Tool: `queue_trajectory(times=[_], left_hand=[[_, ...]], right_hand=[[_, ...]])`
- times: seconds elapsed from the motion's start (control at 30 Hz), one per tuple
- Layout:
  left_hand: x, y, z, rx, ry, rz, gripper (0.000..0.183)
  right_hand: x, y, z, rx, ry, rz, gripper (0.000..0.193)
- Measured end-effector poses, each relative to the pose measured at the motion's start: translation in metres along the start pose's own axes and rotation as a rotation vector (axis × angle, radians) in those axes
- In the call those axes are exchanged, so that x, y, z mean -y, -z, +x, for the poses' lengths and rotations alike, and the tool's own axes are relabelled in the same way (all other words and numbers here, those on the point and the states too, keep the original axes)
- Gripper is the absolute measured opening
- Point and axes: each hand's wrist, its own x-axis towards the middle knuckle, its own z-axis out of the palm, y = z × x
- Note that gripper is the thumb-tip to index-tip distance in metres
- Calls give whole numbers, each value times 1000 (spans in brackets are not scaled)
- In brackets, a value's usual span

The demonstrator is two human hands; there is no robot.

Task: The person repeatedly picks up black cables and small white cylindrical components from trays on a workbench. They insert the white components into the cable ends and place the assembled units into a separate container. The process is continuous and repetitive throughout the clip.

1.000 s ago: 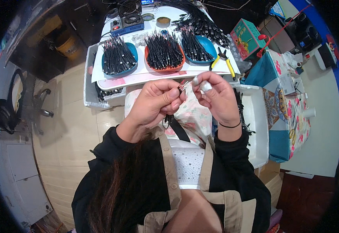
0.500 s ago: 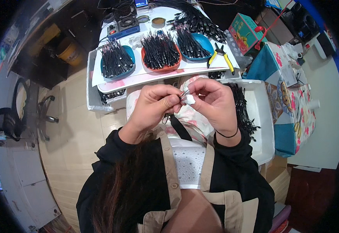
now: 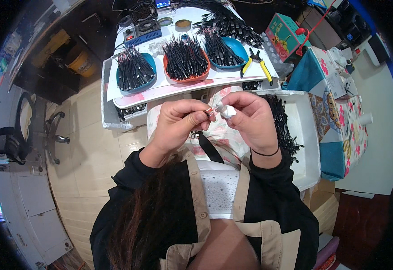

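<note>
My left hand is closed in a pinch on a thin cable, whose bared end of reddish and silvery wires sticks out past the fingertips. Just right of those wires is my right hand, its thumb and forefinger slightly parted at the tips. White wrapping covers the thumb tip, and the forefinger tip looks wrapped too. Most of the cable is hidden by the left fingers. Both hands are above my lap, in front of the table's near edge.
Black cable pieces fill a left blue tray, an orange tray and a right blue tray. Yellow-handled pliers lie beside them. A small blue device stands behind. White foam boxes with cables flank my lap.
My right hand has moved slightly right, away from the left fingertips, and its thumb and forefinger have parted. More of the bared wires shows. The left hand keeps its pinch.
</note>
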Motion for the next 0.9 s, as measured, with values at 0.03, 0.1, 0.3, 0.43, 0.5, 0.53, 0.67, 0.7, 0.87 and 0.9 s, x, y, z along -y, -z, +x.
queue_trajectory(times=[0.03, 0.1, 0.3, 0.43, 0.5, 0.53, 0.67, 0.7, 0.87, 0.9], left_hand=[[0, 0, 0, 1, -5, 16, 14], [0, 0, 0, 21, -24, 58, 12], [0, -6, 0, 11, -112, 175, 13], [0, -7, 0, 9, -109, 186, 13], [0, -7, -1, -19, -86, 142, 14], [0, -6, -1, -38, -72, 119, 14], [0, -5, 0, -14, -96, 151, 14], [1, -5, 0, -12, -130, 179, 14], [0, -7, 1, 7, -196, 289, 15], [0, -8, 1, 4, -203, 292, 15]], right_hand=[[0, -1, 0, 7, 1, -18, 21], [-2, -3, 0, 23, 15, -50, 22], [-7, -6, -2, -19, 91, -98, 16], [-12, -6, -3, -95, 176, -153, 14], [-12, -2, -3, -167, 222, -194, 15], [-10, 1, -3, -188, 279, -117, 17], [-5, 10, -4, -142, 284, -122, 17], [-5, 10, -4, -134, 269, -131, 17], [-6, 8, -3, -46, 171, -146, 21], [-6, 8, -3, -30, 166, -145, 21]])
